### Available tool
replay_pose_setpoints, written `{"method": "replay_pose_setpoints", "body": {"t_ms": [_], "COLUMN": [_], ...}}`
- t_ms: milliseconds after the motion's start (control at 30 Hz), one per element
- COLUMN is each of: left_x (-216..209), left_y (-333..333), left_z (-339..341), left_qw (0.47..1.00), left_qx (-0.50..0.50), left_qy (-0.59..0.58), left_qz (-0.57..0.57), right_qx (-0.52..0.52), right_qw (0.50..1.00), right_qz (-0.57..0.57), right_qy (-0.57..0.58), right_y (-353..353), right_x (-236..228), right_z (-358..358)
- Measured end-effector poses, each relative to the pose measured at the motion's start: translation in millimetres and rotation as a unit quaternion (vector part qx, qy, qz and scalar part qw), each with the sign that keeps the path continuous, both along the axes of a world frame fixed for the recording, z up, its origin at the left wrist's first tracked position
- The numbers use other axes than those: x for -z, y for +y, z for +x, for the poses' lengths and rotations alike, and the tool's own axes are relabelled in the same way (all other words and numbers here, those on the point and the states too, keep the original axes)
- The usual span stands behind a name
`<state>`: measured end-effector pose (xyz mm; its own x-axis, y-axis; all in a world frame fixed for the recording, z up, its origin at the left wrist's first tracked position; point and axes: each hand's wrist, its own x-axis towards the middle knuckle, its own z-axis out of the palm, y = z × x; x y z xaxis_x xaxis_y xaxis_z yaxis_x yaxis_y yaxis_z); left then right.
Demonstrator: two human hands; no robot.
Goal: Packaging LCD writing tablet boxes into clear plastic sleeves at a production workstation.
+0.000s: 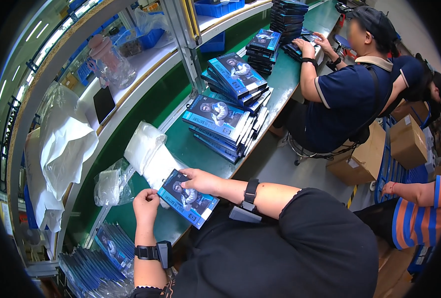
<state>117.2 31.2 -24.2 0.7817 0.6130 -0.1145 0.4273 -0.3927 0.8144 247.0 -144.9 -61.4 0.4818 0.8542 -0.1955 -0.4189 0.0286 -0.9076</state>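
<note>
Blue box [188, 199] above the desk's [180, 143] near edge is held in the right hand's [199, 180] grip; the left hand's [146, 204] hold at its corner cannot be determined; level support and light pressure are advisable.

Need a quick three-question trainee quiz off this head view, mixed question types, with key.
1. True or false: the right hand is touching a printed blue box.
2. Multiple choice: what colour is the workbench top?
A) Red
B) Green
C) Yellow
3. Fill in the blank: the co-worker with both hands at the far stacks wears a black ____ on the head.

Key:
1. True. The hand is on the box's far edge.
2. B, green.
3. Cap.
</note>
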Motion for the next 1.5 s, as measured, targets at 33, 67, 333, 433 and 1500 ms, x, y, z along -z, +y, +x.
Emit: {"method": "replay_pose_setpoints", "body": {"t_ms": [33, 67, 333, 433, 1500], "left_x": [0, -12, -7, -14, 13], "left_y": [-5, -18, -26, -39, -47], "left_z": [2, 7, -10, -2, -50], "left_qw": [0.996, 0.985, 0.999, 0.908, 0.743], "left_qx": [0.004, 0.039, 0.027, -0.094, 0.040], "left_qy": [-0.032, -0.052, 0.021, -0.114, -0.230], "left_qz": [0.087, 0.159, 0.032, -0.393, -0.627], "right_qx": [-0.002, -0.009, 0.083, 0.097, -0.124], "right_qw": [1.000, 0.992, 0.982, 0.986, 0.897], "right_qz": [0.000, -0.065, -0.127, -0.046, 0.187], "right_qy": [0.002, -0.105, 0.113, 0.126, -0.381], "right_y": [1, 0, -9, -11, 9], "right_x": [0, -2, -37, -35, -88], "right_z": [-1, 1, -4, -14, -56]}}
